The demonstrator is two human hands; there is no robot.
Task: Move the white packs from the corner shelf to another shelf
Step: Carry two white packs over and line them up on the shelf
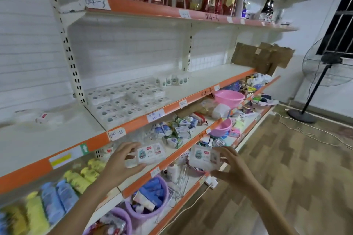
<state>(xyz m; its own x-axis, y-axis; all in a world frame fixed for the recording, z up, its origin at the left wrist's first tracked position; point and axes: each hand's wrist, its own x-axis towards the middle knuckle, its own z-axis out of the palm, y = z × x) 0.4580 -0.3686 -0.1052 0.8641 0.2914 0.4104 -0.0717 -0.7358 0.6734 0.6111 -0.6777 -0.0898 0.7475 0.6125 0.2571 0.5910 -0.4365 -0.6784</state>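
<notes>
Your left hand (pixel 122 160) grips one white pack (pixel 150 153) between thumb and fingers; your right hand (pixel 229 166) grips a second white pack (pixel 204 157) the same way. You hold both in front of the lower shelves. More white packs (pixel 126 101) lie stacked on the middle shelf (pixel 200 82) above.

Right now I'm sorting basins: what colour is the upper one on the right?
Pink basin, clearest in the head view.

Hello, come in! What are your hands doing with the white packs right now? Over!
Left hand grips one white pack. Right hand grips another white pack. Both in front of the shelves. Nothing blocking.
</notes>
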